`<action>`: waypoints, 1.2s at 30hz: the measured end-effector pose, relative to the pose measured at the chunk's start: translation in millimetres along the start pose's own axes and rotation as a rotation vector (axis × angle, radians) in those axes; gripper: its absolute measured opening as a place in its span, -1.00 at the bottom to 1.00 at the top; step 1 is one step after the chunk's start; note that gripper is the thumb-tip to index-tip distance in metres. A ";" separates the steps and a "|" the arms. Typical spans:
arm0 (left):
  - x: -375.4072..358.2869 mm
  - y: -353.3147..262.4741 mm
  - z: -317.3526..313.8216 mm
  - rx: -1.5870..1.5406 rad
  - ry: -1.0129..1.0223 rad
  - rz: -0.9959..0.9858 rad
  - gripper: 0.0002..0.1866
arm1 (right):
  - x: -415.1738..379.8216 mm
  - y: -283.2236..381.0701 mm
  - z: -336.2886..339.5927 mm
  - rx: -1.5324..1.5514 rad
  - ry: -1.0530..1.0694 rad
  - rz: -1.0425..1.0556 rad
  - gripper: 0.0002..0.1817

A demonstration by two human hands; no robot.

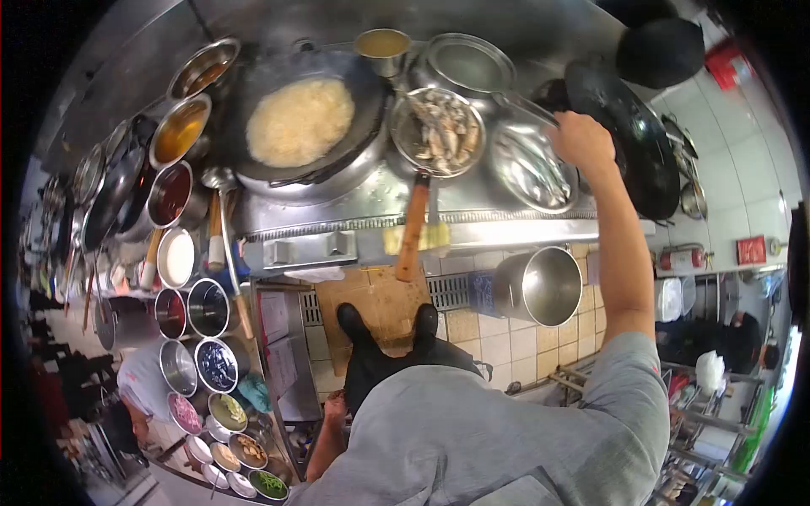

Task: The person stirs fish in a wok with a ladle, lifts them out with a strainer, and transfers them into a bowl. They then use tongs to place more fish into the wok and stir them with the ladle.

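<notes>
The right hand [580,139] is closed on the handle of the black wok [629,139], tipped up at the stove's right end. The left hand [336,408] hangs low, far away; its grip cannot be told.

The right hand [580,140] grips the handle of a black wok [633,143] at the stove. The left hand [336,410] hangs low, apparently empty. Another wok [299,122] holds pale frothy liquid beside a strainer [439,131] of fried pieces.

The floor [515,341] was laid with pale square tiles, and the wall [742,169] on the right was tiled white. A steel cooking range [337,211] ran across the top.
</notes>
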State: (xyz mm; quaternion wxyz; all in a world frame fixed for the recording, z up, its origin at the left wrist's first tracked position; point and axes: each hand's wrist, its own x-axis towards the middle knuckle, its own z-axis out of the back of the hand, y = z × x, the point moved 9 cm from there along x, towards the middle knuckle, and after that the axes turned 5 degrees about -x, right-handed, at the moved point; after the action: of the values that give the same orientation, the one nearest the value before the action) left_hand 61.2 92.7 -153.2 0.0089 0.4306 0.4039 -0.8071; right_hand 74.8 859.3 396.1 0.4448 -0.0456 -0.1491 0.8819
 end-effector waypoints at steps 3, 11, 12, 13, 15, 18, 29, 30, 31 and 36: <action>-4.8 -6.1 -15.6 0.137 0.004 0.053 -0.74 | -18.0 -90.3 -59.4 -0.060 0.118 -0.046 -0.61; -20.5 -37.8 -39.3 0.235 -0.011 0.138 -0.61 | -23.7 -138.2 -178.5 0.071 0.261 -0.008 -0.59; -21.1 -44.8 -38.5 0.287 -0.037 0.096 -0.60 | -18.4 -133.2 -185.2 0.102 0.307 -0.044 -0.56; -22.3 -50.6 -37.4 0.339 -0.061 0.057 -0.59 | -13.7 -129.4 -193.0 0.133 0.356 -0.078 -0.53; -16.5 -40.6 -37.8 0.249 -0.063 0.098 -0.58 | -1.3 -115.7 -208.2 0.136 0.384 -0.049 -0.52; -26.1 -47.1 -38.7 0.247 -0.080 0.120 -0.58 | 10.9 -111.2 -211.4 0.193 0.427 -0.033 -0.51; -53.2 -19.9 -54.7 0.365 -0.147 0.148 -0.64 | -1.0 -166.8 -205.7 0.505 0.071 0.194 -0.60; -58.4 -27.0 -54.9 0.321 -0.114 0.213 -0.64 | -7.6 -169.2 -192.0 0.534 0.154 0.109 -0.61; -64.2 -39.4 -57.1 0.279 -0.075 0.274 -0.64 | -11.4 -166.9 -174.2 0.564 0.104 0.102 -0.61; -40.5 -42.0 -47.7 0.069 -0.096 0.305 -0.66 | -10.4 -124.4 -97.0 0.656 -0.045 0.080 -0.59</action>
State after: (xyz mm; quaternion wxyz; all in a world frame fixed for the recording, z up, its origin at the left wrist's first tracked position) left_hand 104.3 139.0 -112.2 0.1357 0.4477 0.3048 -0.8296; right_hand 197.7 942.2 341.0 0.3973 0.1135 0.1350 0.9006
